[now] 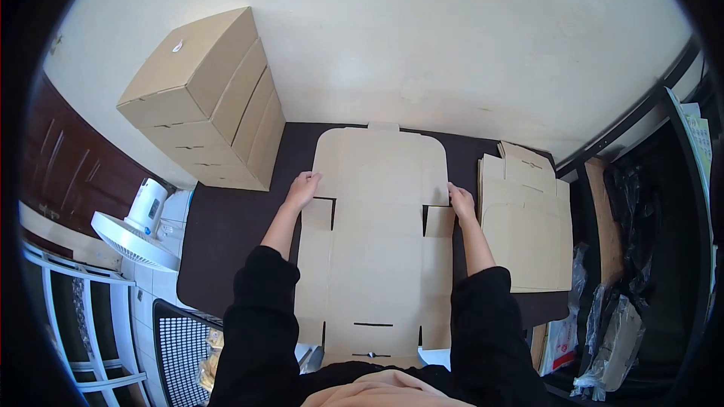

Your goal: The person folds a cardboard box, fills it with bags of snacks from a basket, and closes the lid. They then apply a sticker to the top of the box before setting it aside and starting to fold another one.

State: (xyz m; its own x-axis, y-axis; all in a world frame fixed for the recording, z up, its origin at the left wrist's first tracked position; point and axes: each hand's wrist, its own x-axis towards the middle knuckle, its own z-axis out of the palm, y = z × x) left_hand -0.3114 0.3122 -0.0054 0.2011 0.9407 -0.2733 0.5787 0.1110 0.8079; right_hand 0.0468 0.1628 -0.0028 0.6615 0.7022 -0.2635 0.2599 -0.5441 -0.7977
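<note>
A flat, die-cut cardboard box blank lies unfolded on the dark table in front of me. My left hand rests on the blank's left edge near a side notch. On the right edge, beside the opposite notch, my right hand touches the cardboard. Both hands lie against the sheet with fingers curled over its edges; black sleeves cover both arms.
A stack of folded cardboard boxes stands at the table's far left against the wall. A pile of flat blanks lies to the right. A white fan and a black mesh basket sit left of the table; shelving with bags is on the right.
</note>
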